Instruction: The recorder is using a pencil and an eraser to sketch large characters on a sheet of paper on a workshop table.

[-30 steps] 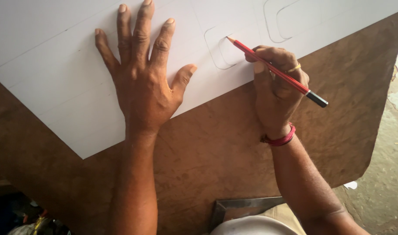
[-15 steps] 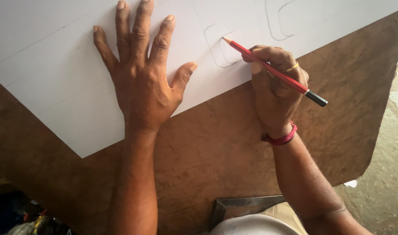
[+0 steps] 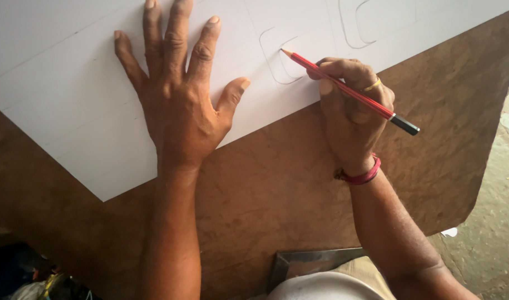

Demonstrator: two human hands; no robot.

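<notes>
On white sheet (image 3: 71, 83), apparently pencil (image 3: 343, 89)

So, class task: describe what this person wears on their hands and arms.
Both forearms are bare, with no sleeves in view. The right hand has a thin gold ring on one finger and a red band round the wrist. The left hand wears nothing.

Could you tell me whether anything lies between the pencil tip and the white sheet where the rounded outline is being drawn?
Nothing visible does. The right hand holds the red pencil with its tip on the white sheet at the outline; the left hand lies flat, off to the side.
</notes>
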